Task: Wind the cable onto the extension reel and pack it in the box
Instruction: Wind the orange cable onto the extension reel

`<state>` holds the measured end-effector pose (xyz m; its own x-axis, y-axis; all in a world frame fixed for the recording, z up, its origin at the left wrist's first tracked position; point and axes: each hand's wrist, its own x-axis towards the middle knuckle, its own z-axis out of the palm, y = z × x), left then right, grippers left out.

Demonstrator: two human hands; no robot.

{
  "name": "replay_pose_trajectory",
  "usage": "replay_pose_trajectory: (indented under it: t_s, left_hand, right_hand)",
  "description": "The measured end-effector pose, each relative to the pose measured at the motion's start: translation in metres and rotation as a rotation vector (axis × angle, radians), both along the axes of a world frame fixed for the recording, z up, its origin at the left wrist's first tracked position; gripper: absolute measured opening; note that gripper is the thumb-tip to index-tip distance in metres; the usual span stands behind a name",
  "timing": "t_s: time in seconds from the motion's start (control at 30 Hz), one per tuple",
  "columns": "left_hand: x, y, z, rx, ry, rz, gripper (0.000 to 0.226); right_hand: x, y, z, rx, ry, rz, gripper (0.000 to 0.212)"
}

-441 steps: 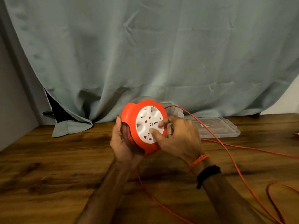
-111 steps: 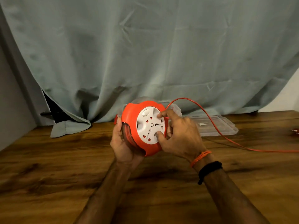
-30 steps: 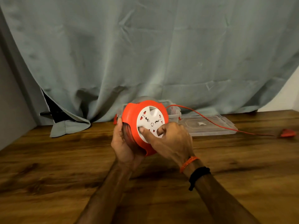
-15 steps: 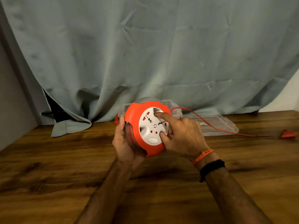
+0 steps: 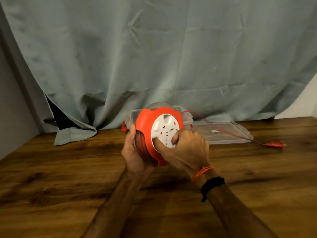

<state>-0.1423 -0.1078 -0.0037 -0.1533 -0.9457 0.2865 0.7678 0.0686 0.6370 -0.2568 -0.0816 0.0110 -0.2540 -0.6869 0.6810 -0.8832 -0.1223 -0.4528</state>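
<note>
— Above the wooden table [image 5: 68, 194], in front of the clear plastic box [image 5: 133, 117], where is your reel sitting against your hands?

— You have the orange extension reel [image 5: 145, 127] held up off the table, on edge, its white socket face [image 5: 164, 133] turned toward you and to your right. Your left hand [image 5: 135, 152] cups it from the left and below: the palm lies against the rim where the wound orange cable shows, and the fingers curl round behind the housing.

— And the right hand?

— Your right hand [image 5: 187, 150] is pressed onto the socket face from the lower right. Its thumb lies across the lower edge of the white disc and a curled fingertip sits on the disc near its centre; the remaining fingers are folded behind the knuckles, so how they lie cannot be told.

— Where does the loose cable run?

— The orange cable [image 5: 223, 130] leaves the top right of the reel, behind your right hand, and crosses over the clear box lid [image 5: 240, 134] lying flat on the table. It ends at the orange plug [image 5: 274, 144], which rests on the wood just past the lid's right corner, well apart from both hands. A grey-green curtain [image 5: 154, 57] hangs behind.
</note>
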Motion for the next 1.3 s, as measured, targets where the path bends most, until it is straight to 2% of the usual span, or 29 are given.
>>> replay_pose_trajectory:
  t_s: [0.1,0.2,0.47,0.53,0.7,0.9,1.07,1.3]
  left_hand:
    - [-0.001,0.002,0.002,0.012,-0.025,0.025,0.065]
    - [0.002,0.001,0.004,0.033,-0.02,0.013,0.063]
    - [0.004,0.001,0.004,0.014,0.0,-0.024,0.066]
    - [0.003,0.0,0.002,-0.006,-0.004,-0.037,0.072]
    - [0.003,0.0,0.003,0.006,0.02,-0.077,0.07]
    - [0.003,0.001,0.002,0.021,0.014,-0.106,0.07]
    - [0.002,-0.001,0.0,-0.004,0.008,-0.101,0.07]
    - [0.001,-0.001,-0.001,0.018,0.01,-0.024,0.064]
  right_hand:
    - [0.009,-0.004,-0.002,0.04,-0.175,0.011,0.078]
    - [0.01,-0.004,-0.002,0.024,-0.215,0.093,0.07]
    - [-0.026,-0.002,0.015,-0.046,0.078,0.226,0.029]
    - [-0.032,-0.002,0.017,-0.024,0.168,0.237,0.035]
    - [-0.038,0.001,0.017,0.036,0.337,0.225,0.061]
    - [-0.038,-0.005,0.009,0.033,0.416,0.215,0.07]
    - [-0.034,-0.001,0.007,-0.011,0.342,0.174,0.069]
    - [-0.005,0.0,0.0,-0.007,0.045,0.024,0.06]
